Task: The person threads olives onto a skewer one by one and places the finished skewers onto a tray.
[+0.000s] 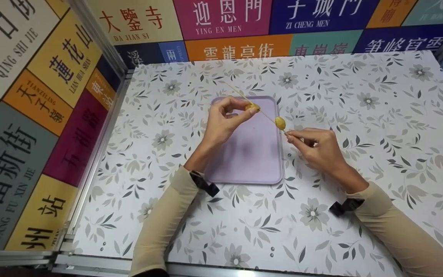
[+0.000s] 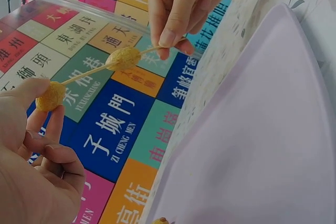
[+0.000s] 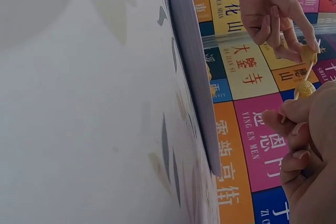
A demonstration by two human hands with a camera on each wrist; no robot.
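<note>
A thin wooden skewer [image 1: 237, 91] runs slantwise above the tray, through two yellow, wrinkled balls that look like fried food. My left hand [image 1: 221, 122] pinches one ball [image 2: 51, 96] between thumb and fingers. Between the two hands sits the other ball [image 1: 280, 123] on the skewer, close to the right fingertips. The right hand [image 1: 319, 149] pinches the skewer's near end between thumb and forefinger. Under the left hand lies a light purple tray [image 1: 244, 161]. Another yellow piece [image 2: 160, 221] shows partly at the bottom edge of the left wrist view.
The table [image 1: 360, 161] wears a white cover with grey leaves and flowers. Colourful panels with lettering stand behind it [image 1: 225, 23] and along the left side [image 1: 25, 154]. A metal frame edge [image 1: 102, 265] runs along the front.
</note>
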